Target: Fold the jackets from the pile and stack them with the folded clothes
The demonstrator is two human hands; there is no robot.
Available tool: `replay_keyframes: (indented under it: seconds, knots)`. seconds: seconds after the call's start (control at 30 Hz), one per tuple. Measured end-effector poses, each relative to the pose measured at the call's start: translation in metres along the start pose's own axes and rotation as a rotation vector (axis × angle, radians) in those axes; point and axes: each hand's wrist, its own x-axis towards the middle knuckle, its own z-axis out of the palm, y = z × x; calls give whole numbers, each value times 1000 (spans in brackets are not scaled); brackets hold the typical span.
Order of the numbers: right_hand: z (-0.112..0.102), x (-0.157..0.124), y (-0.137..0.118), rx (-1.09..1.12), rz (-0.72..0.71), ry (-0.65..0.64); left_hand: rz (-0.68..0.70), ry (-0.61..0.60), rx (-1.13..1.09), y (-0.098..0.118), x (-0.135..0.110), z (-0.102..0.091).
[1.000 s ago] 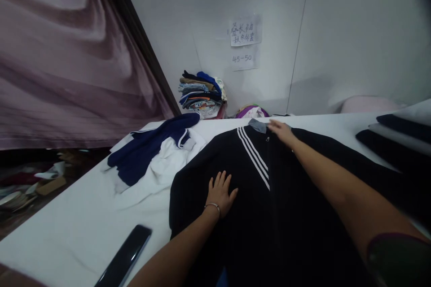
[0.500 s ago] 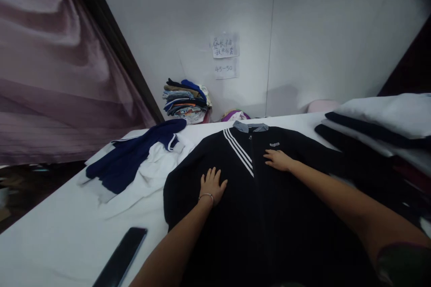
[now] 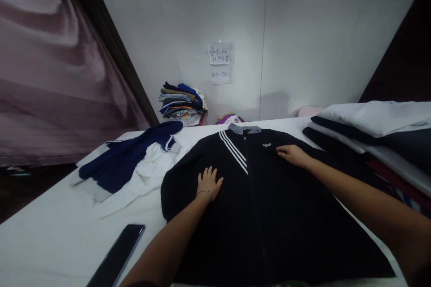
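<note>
Black zip jacket [image 3: 269, 219] lying flat on a white-covered desk [image 3: 43, 246], grey collar [image 3: 244, 129] toward the far edge. Left hand [image 3: 209, 183]: open, palm down on the jacket below the white stripes [image 3: 234, 152]; bracelet [image 3: 203, 193] at the wrist. Right hand [image 3: 293, 155]: open, fingers extended on the jacket near a small logo [image 3: 266, 145]. Just beside the jacket, a crumpled navy-and-white garment [image 3: 131, 161]; nearer, a smartphone [image 3: 116, 255]. At right, folded clothing [image 3: 370, 121], its layers poorly resolved.

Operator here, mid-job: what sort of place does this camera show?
Probably a clothing workroom for folding or sorting garments: a black zip jacket lies spread on a long white table, folded clothes are stacked at the right and against the wall, and a handwritten note is posted above.
</note>
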Motion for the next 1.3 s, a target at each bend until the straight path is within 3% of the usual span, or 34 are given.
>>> replay_keyframes:
  seconds: [0.1, 0.27, 0.47, 0.6, 0.8, 1.0, 1.13, 1.3]
  knots:
    - [7, 51, -6, 36, 63, 96, 0, -5, -1, -1, 0, 1]
    - [35, 133, -4, 7, 129, 142, -3, -16, -12, -3, 1, 5]
    - [63, 197, 6, -76, 106, 137, -4, -20, -18, -4, 1, 6]
    - [77, 211, 16, -146, 52, 84, -5, -41, -27, -5, 1, 7]
    - [89, 202, 27, -224, -2, 23, 0, -35, -22, -7, 1, 13]
    - [67, 206, 34, -219, -2, -123, 2, -52, -43, -6, 1, 9]
    - [57, 228, 17, -158, 60, -110, 13, -23, -43, -5, 0, 9]
    - [89, 256, -24, 1, 150, -89, 14, -17, -52, -5, -1, 9]
